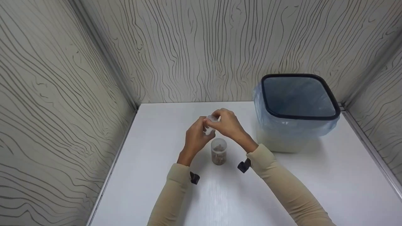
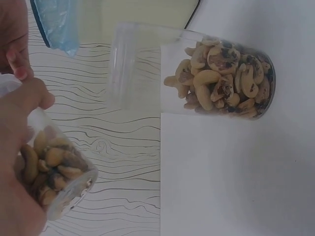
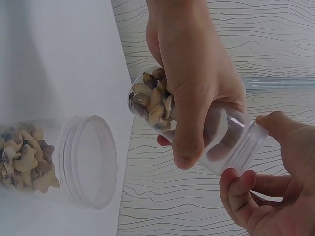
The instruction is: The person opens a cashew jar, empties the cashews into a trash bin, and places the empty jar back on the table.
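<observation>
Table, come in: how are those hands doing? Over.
Left hand gripping jar of cashews. Right hand pinching its top end. Second jar standing upright nearby. Nothing visibly in the way.

"What do we see on the table (image 1: 150, 141)?"
"A jar (image 1: 219, 156), nuts (image 2: 216, 78) inside, the bin (image 1: 301, 118) to its right, the wall (image 1: 204, 62) behind."
"And the second jar (image 2: 59, 164)?"
"Above the table; we'd say slightly behind the first, though depth is hard to judge."
</observation>
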{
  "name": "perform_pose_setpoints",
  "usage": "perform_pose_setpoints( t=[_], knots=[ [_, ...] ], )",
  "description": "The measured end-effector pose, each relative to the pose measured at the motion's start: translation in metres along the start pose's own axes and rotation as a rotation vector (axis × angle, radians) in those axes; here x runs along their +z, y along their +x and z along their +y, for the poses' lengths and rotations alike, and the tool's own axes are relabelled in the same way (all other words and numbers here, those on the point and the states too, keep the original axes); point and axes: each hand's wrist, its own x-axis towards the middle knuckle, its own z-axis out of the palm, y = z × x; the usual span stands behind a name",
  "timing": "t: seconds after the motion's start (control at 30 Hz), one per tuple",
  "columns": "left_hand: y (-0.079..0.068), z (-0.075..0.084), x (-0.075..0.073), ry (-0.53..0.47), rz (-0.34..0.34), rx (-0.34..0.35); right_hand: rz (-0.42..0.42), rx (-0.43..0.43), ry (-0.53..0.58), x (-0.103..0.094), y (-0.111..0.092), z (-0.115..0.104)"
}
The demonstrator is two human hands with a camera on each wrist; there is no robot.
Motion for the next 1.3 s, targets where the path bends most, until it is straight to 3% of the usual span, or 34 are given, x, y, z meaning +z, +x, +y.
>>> perform_pose_setpoints(
  t=[0.33, 0.6, 0.73, 1.3],
  knots=[
    [0.001, 0.003, 0.000, -0.023, -0.017, -0.023, 0.015, -0.001, 0.014, -0.001, 0.001, 0.001],
    [0.002, 0.001, -0.002, -0.172, -0.086, -0.097, -0.031, -0.038, -0.009, -0.003, 0.003, 0.001],
    [0.003, 0.000, -0.005, -0.195, -0.110, -0.104, -0.061, -0.061, 0.005, -0.004, 0.003, 0.000],
    [0.007, 0.001, -0.010, -0.146, -0.124, -0.110, -0.129, -0.091, 0.035, -0.008, 0.002, 0.001]
  ],
)
